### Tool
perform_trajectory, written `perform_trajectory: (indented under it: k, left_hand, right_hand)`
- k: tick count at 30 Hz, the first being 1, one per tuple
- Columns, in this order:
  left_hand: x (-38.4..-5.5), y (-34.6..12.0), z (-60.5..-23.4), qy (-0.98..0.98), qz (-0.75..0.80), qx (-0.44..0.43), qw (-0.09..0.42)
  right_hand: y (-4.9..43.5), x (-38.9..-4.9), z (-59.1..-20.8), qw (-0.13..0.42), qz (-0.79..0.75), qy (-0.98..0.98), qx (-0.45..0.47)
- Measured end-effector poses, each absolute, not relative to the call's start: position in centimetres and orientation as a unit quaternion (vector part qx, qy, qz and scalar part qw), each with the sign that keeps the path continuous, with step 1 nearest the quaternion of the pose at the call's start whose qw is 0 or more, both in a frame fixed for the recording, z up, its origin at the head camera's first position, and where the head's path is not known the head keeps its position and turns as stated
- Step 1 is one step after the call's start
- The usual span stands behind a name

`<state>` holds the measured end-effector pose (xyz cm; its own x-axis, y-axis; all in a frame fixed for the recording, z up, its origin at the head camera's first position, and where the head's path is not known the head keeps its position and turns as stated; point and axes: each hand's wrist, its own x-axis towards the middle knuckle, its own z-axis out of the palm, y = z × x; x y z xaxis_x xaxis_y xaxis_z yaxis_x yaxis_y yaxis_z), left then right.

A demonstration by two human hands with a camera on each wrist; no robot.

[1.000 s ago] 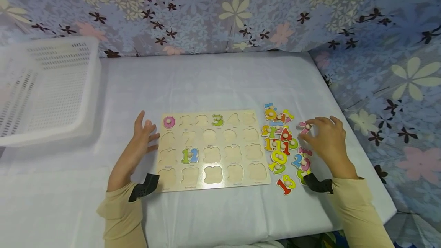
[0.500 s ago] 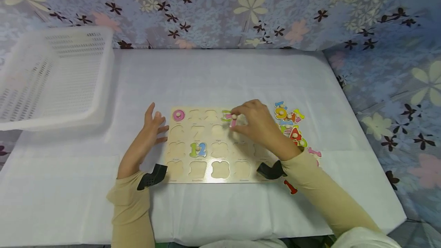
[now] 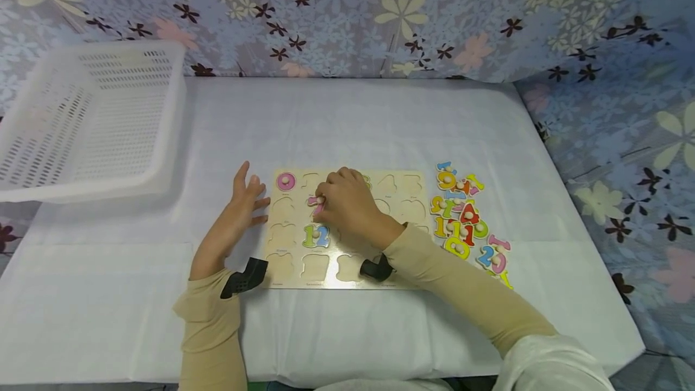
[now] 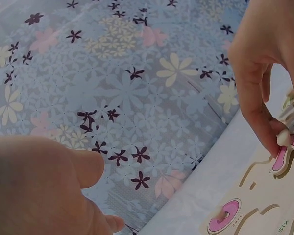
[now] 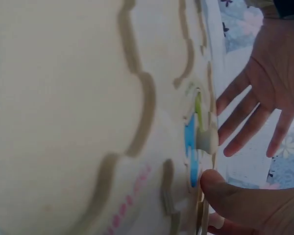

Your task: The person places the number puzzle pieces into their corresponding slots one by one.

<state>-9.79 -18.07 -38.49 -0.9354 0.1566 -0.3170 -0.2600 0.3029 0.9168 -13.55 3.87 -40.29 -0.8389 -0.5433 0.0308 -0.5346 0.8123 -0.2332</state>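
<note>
My right hand (image 3: 347, 203) pinches a pink number seven puzzle piece (image 3: 313, 201) by its small knob, close over the second row of the wooden number board (image 3: 295, 250). In the left wrist view, thumb and finger grip that knob and the pink piece (image 4: 281, 160) sits right at the board surface. A pink zero (image 3: 285, 181) and a green-and-blue twelve (image 3: 316, 236) lie in their recesses. The green three is mostly hidden behind my right hand. My left hand (image 3: 239, 204) rests beside the board's left edge, fingers spread, holding nothing.
Several loose, coloured number pieces (image 3: 457, 248) lie heaped on the white cloth right of the board. A white perforated plastic basket (image 3: 174, 119) stands at the back left. Flowered fabric (image 3: 326, 17) hangs behind the table.
My right hand has carried the pink seven from beside the heap leftward across the board, down to its second row. My left hand stays by the board's left edge. The view has shifted slightly.
</note>
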Motion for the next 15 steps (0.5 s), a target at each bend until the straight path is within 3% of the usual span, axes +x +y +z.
perform_trajectory:
  k: [15]
  left_hand:
    - [-9.8, -17.9, -38.4, 0.792, 0.584, -0.033, 0.178]
  right_hand:
    - [5.0, -12.3, -39.3, 0.019, -0.147, 0.950, -0.275]
